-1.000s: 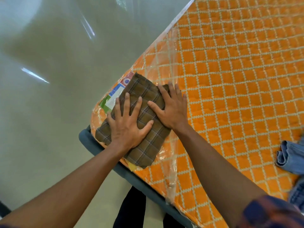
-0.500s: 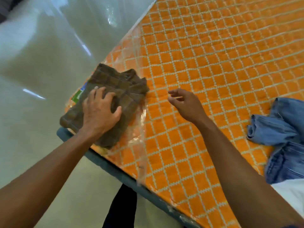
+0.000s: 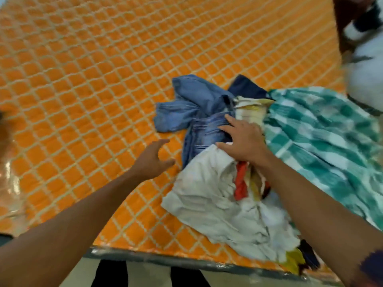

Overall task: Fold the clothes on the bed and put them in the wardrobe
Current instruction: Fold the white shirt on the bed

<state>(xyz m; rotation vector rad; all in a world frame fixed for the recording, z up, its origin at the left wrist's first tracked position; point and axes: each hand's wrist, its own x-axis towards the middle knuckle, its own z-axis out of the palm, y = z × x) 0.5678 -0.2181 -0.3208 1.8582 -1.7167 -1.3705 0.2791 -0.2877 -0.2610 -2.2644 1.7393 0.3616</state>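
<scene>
A heap of unfolded clothes lies on the orange quilted mattress (image 3: 83, 100) near its front edge. It holds crumpled blue jeans (image 3: 186, 108), a white garment (image 3: 207, 197), a green-and-white checked cloth (image 3: 323, 137) and a dark blue piece (image 3: 246, 87). My right hand (image 3: 242, 139) rests on the heap where the jeans meet the white garment, fingers spread. My left hand (image 3: 152, 160) hovers over bare mattress just left of the jeans, fingers loosely curved, holding nothing. The folded brown checked garment is out of view.
Red and yellow cloth (image 3: 241, 183) peeks from under the white garment. Another pile of white and dark fabric (image 3: 364, 48) sits at the far right. The mattress's plastic-wrapped front edge (image 3: 165, 258) runs along the bottom, with floor below it.
My view has swung right from the folded brown garment to the clothes heap. My left hand let go of the brown garment; both hands moved right, the right one landing on the heap.
</scene>
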